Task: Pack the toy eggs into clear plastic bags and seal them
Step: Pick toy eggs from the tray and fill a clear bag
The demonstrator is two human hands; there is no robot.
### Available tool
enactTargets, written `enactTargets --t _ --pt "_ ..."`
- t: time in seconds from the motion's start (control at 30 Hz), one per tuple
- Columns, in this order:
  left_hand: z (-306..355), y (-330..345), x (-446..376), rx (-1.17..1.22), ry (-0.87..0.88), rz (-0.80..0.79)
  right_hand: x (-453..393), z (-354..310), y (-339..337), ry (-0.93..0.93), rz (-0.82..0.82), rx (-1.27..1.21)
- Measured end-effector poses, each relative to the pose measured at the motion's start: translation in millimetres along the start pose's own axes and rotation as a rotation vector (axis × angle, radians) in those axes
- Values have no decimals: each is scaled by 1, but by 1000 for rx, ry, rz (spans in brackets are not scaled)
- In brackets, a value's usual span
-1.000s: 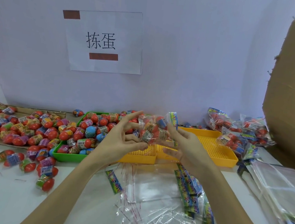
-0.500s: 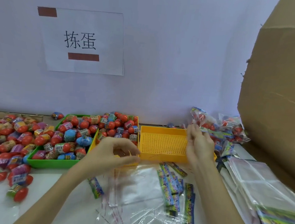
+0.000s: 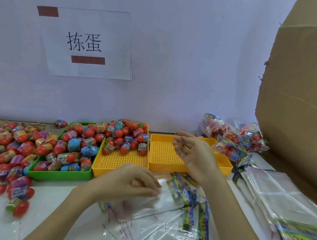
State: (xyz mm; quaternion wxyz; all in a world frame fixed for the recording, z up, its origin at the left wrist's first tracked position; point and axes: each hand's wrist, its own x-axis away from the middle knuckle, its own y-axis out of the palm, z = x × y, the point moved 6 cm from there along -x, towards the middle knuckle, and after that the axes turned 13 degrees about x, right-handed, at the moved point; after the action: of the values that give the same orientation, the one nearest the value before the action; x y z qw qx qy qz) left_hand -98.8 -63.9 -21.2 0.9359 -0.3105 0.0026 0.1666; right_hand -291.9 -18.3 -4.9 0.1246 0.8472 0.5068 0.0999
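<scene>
Toy eggs (image 3: 86, 144), mostly red with printed wrap bands and a few blue, fill the green tray (image 3: 59, 175) near the tabletop's left side and heap at the far end of the left yellow tray (image 3: 119, 164). More toy eggs lie loose in a pile (image 3: 12, 143) along the left edge. Flat clear plastic bags (image 3: 145, 214) with colourful header strips lie spread at the near middle of the tabletop. A thicker stack of such bags (image 3: 281, 199) lies at the right edge. Filled bags of eggs (image 3: 234, 140) sit heaped at the far right corner.

Glossy clear plastic bags (image 3: 151, 213); perforated plastic trays (image 3: 162, 154).
</scene>
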Motion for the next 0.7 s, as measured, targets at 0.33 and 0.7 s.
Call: enactTargets --t 0.33,0.7 --pt "-13 -43 11 783 -159 471 12 9 39 -78 -360 454" --pt "-13 -47 11 1226 -110 529 3 -2 10 -268 114 468"
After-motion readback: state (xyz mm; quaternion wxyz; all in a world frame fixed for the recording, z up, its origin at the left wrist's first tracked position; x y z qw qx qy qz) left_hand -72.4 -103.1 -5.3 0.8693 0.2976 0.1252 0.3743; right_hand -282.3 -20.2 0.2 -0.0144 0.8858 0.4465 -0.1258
